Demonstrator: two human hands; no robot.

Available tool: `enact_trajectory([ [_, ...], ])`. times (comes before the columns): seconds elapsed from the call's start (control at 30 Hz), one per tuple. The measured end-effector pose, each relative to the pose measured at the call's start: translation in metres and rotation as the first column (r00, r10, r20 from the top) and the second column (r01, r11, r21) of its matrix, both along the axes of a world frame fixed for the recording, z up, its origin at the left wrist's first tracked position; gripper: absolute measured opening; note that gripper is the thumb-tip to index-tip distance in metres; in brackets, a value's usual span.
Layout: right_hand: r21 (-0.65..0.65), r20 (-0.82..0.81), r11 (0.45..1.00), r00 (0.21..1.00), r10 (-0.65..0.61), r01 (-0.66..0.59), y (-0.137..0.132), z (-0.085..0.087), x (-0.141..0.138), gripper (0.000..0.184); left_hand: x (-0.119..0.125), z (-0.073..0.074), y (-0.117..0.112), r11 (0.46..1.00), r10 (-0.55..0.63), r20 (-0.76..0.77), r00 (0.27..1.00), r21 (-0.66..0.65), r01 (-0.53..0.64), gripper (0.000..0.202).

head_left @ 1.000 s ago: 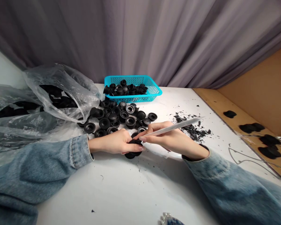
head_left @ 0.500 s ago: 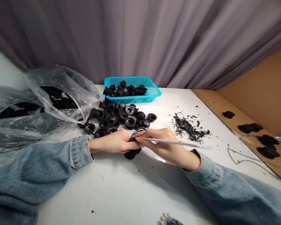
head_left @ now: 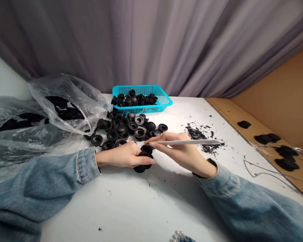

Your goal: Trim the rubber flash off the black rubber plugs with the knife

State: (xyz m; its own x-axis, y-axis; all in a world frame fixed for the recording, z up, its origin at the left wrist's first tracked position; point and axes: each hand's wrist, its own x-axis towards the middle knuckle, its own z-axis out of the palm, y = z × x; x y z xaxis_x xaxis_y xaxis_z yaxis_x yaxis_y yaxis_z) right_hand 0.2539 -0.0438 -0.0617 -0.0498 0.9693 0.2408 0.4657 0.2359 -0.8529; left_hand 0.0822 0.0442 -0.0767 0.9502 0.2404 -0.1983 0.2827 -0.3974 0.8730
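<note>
My left hand (head_left: 123,154) is closed on a small cluster of round black ribbed plugs (head_left: 142,161), its thumb lying across them. How many it holds is partly hidden by the fingers. To the right, my right hand (head_left: 180,151) pinches a slim, pale, pen-like tool (head_left: 192,142), whose long end points right. The tool's working tip is hidden at the fingertips, close to the upper held plug. Just beyond both hands lies a loose pile of similar black plugs (head_left: 112,135), some showing hollow centres.
A turquoise perforated basket (head_left: 146,109) of plugs stands behind the pile. At left, a clear plastic bag (head_left: 91,107) holds black pieces. Black shavings (head_left: 204,134) lie to the right. Several black pieces (head_left: 288,164) and a thin wire frame (head_left: 251,168) are at far right.
My right hand has drawn slightly away from the held plugs, and its tool has swung nearer to level. The left hand's plugs show more now. The view has shifted slightly.
</note>
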Motion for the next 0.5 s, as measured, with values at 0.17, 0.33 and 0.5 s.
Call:
enact_trajectory([
  [0.17, -0.240, -0.212, 0.969, 0.977, 0.001, -0.053, -0.002, 0.007, -0.001, 0.026, -0.001, 0.001, -0.001, 1.000, 0.015, -0.015, 1.000, -0.021, -0.015, 0.035],
  [0.33, -0.330, -0.217, 0.944, 0.973, -0.077, 0.001, -0.005, 0.014, -0.002, 0.033, -0.003, -0.004, 0.001, 0.998, 0.052, 0.022, 0.998, 0.037, -0.053, 0.044],
  [0.5, -0.328, -0.128, 0.942, 0.984, -0.125, 0.077, -0.010, 0.022, -0.002, 0.037, -0.004, -0.005, 0.001, 0.995, 0.038, 0.103, 0.994, 0.087, -0.047, 0.044],
])
